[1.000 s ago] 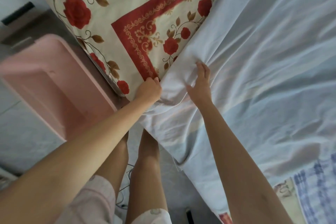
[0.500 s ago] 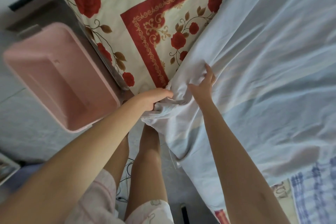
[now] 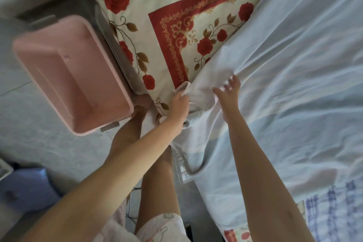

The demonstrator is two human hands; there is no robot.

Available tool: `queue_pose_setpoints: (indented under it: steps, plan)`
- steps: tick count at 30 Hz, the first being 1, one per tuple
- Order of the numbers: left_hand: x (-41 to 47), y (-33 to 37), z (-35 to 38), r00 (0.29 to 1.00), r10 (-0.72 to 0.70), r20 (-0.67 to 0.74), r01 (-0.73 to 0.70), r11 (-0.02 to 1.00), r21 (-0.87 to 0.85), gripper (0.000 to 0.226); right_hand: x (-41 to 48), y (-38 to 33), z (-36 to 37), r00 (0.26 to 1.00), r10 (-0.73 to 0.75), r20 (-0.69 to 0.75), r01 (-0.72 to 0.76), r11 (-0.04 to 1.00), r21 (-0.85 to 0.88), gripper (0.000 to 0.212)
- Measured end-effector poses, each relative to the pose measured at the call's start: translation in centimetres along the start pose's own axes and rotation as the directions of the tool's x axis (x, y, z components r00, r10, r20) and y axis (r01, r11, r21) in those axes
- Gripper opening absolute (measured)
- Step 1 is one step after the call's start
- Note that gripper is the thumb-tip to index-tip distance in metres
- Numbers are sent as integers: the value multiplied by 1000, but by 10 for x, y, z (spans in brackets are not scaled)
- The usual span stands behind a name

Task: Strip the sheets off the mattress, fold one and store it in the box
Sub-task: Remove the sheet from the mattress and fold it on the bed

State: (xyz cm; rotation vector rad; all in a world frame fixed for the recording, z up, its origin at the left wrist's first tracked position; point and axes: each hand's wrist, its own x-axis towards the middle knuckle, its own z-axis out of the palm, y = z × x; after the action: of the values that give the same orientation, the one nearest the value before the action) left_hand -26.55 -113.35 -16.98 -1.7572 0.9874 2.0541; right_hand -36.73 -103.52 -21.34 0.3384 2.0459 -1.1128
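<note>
A pale blue sheet (image 3: 284, 88) covers most of the bed, its corner peeled back off a cream sheet with red roses (image 3: 176, 15). My left hand (image 3: 177, 105) is shut on the bunched corner of the blue sheet at the mattress edge. Just right of it, my right hand (image 3: 228, 94) hovers over the blue sheet with fingers spread, holding nothing. A pink plastic box (image 3: 64, 76) stands open on the floor left of the bed, with nothing inside.
A blue checked cloth (image 3: 334, 212) lies at the bed's lower right. My bare legs (image 3: 157, 173) stand between the box and the bed. A blue object (image 3: 25, 188) sits on the floor at lower left. A white frame part (image 3: 182, 169) shows under the sheet's edge.
My left hand has pulled the blue sheet's corner down and toward me, baring more of the rose sheet. My right hand has let go of the fabric and opened.
</note>
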Motion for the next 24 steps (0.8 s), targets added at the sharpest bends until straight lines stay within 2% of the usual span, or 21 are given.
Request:
queue_pose_setpoints:
  steps: [3,6,10,12,14,16,19,21,23,24]
  plan:
    - [-16,0,-14,980,166,-111,-170,985,-27,29,-11,-13,0,996,86,-14,-83,987,136,75]
    - [-14,19,-45,924,313,-218,-324,946,-14,26,-18,-20,0,998,61,33,-64,993,101,69]
    - [-10,78,-87,844,427,-325,-434,899,54,28,-21,-42,19,989,-69,129,75,996,-42,65]
    - [-5,104,-102,810,441,-388,-442,892,93,34,-17,-55,31,979,-108,174,129,985,-112,64]
    - [4,131,-120,784,424,-454,-447,892,61,40,-13,-74,48,963,-206,175,239,950,-199,60]
    - [17,147,-134,799,361,-481,-401,916,23,43,1,-91,58,934,-343,101,355,851,-387,50]
    - [29,157,-154,875,290,-388,-331,943,-40,53,30,-134,70,792,-610,12,504,643,-577,42]
    - [27,155,-156,935,268,-233,-280,960,-15,50,54,-165,77,718,-690,97,566,495,-659,40]
    - [31,150,-156,959,268,-92,-262,962,77,19,80,-190,86,689,-675,262,599,327,-731,39]
    - [34,145,-156,961,274,-35,-269,958,100,22,91,-200,92,678,-650,342,609,236,-757,39]
